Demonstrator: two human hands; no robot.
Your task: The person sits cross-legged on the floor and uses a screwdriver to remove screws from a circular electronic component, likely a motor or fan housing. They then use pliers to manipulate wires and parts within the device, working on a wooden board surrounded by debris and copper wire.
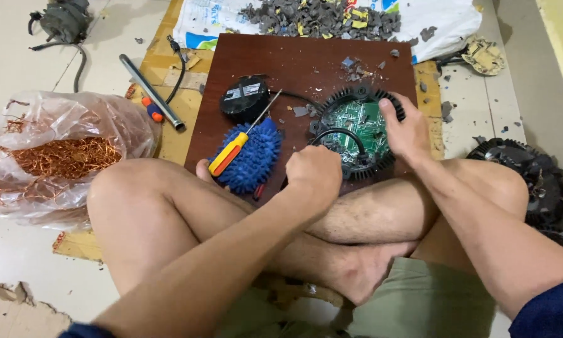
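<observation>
A round black finned housing [387, 100] with a green circuit board [355, 119] inside lies on a dark red-brown board [306, 59]. My right hand [407, 131] grips the housing's right rim, thumb over the edge. My left hand [316, 172] is closed in a fist at the housing's near edge, beside a black cable loop [333, 133]; what it holds is hidden. A screwdriver with a yellow and orange handle [230, 153] rests on a blue fluffy mitt [251, 158]. A black round lid [244, 98] lies further left.
A clear bag of copper wire [59, 156] sits at left. A metal tube [150, 91] and a small screwdriver [152, 110] lie on cardboard. Grey plastic fragments [322, 17] are heaped on a white sack at the top. More black housings [538, 181] sit at right.
</observation>
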